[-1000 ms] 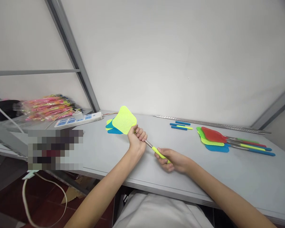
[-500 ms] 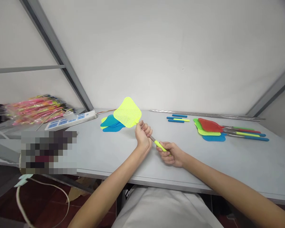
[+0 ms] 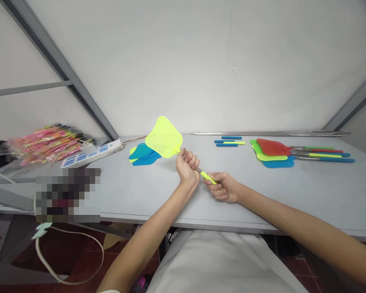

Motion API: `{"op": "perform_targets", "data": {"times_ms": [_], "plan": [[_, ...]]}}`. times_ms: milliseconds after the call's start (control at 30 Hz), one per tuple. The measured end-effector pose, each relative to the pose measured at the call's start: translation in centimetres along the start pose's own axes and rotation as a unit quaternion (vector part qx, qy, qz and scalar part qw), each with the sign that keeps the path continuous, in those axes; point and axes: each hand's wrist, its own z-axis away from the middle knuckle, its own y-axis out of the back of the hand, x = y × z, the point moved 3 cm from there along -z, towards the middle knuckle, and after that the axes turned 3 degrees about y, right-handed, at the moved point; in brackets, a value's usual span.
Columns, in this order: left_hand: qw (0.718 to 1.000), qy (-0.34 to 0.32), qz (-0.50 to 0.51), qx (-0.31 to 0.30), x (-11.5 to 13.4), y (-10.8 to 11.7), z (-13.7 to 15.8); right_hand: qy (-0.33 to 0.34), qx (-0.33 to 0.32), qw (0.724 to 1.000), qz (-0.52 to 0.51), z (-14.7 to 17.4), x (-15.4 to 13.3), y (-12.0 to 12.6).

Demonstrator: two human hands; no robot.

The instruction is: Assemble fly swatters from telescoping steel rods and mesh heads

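A yellow fly swatter (image 3: 164, 137) is held over the table between both hands, its perforated head tilted up to the left. My left hand (image 3: 187, 166) is closed around the metal rod just below the head. Lower down, my right hand (image 3: 222, 187) wraps the yellow handle grip, whose upper part shows between the hands. Behind the swatter, loose blue and yellow swatter heads (image 3: 144, 154) lie in a pile. Beyond my right hand are several loose blue and yellow handle grips (image 3: 227, 145).
Whole swatters with red, green, yellow and blue heads (image 3: 273, 147) lie stacked at the right. Thin metal rods (image 3: 271, 133) run along the wall. At the left are a power strip (image 3: 93, 153), bagged colourful items (image 3: 45, 142), a blurred patch and a hanging cable (image 3: 70, 283).
The view has shifted slightly. Both hands keep their grip on the yellow swatter, with little visible change in its pose.
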Motion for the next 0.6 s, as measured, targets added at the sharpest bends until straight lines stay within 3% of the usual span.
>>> {"op": "perform_targets", "data": {"times_ms": [333, 600], "plan": [[1.000, 0.006, 0.004, 0.016, -0.8, -0.2, -0.4, -0.002, 0.011, 1.000, -0.023, 0.1, -0.3, 0.1], [0.999, 0.043, 0.024, 0.016, 0.0, 0.9, -0.7, 0.005, 0.017, 1.000, -0.014, -0.2, -0.1, -0.4]]}}
